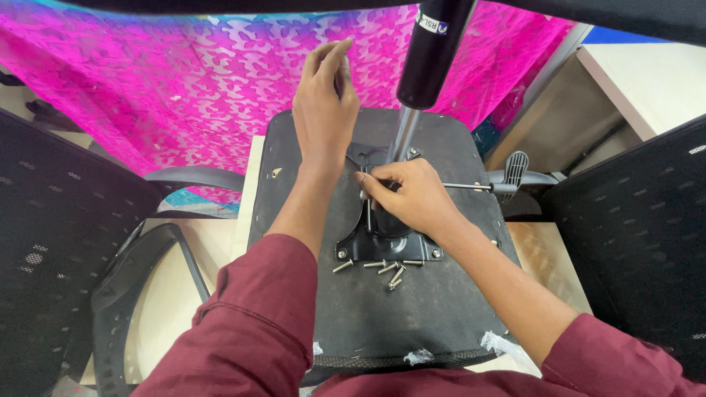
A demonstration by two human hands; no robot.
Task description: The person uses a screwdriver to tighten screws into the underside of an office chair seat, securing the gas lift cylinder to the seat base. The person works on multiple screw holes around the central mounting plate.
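Over the upturned seat base [412, 309] I keep my right hand [415, 197] on the black mounting plate [382, 239], fingers pinched together on what looks like a screw, steadying it at the plate's edge; my left hand [323, 110] is raised beyond, fingertips closed on something too small to tell. Loose screws [382, 268] lie just below the plate, within easy reach; the gas cylinder [430, 51] stands upright from it.

A black metal mounting plate [382, 239] sits bolted at the centre of the frame on the underside of an upturned black chair seat [382, 309]. Several loose silver screws [386, 266] lie scattered on the seat just below the plate's lower edge. A silver lever rod [471, 187] with a black paddle handle runs from the plate toward the right.
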